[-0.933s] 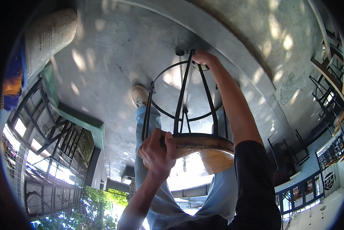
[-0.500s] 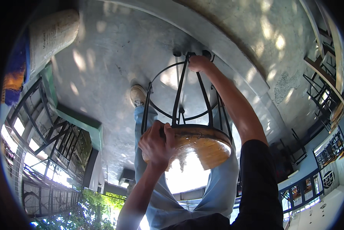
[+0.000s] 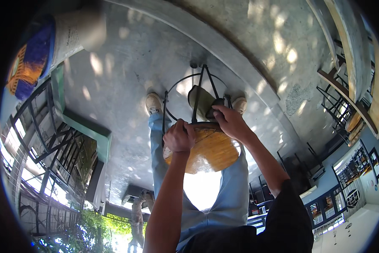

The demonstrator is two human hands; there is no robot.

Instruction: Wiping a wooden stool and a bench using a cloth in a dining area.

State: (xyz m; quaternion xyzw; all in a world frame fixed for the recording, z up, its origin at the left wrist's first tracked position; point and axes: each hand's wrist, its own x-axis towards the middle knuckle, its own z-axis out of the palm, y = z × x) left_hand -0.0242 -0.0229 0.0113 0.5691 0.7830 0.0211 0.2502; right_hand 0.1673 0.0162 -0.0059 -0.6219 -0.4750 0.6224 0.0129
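Note:
A stool with a round varnished wooden seat [image 3: 204,149] and black metal legs is tipped between my knees, its seat toward me and its legs pointing away. My left hand [image 3: 180,135] is closed over the left part of the seat's rim. Just beyond the right part of the rim, my right hand [image 3: 231,122] holds an olive-green, cloth-like piece [image 3: 201,101] with a dark portion near my fingers. That piece lies among the stool legs; its exact kind is unclear. A thin metal ring [image 3: 176,82] joins the legs.
My shoes [image 3: 154,103] stand on the grey concrete floor on both sides of the stool. A raised concrete edge [image 3: 240,63] curves beyond it. Black metal-framed furniture [image 3: 339,99] stands at the right. A pale sack-like object [image 3: 71,31] is at the upper left.
My right hand has come back from the far leg ends to near the seat. The olive-green piece now shows in it. My left hand stays on the rim.

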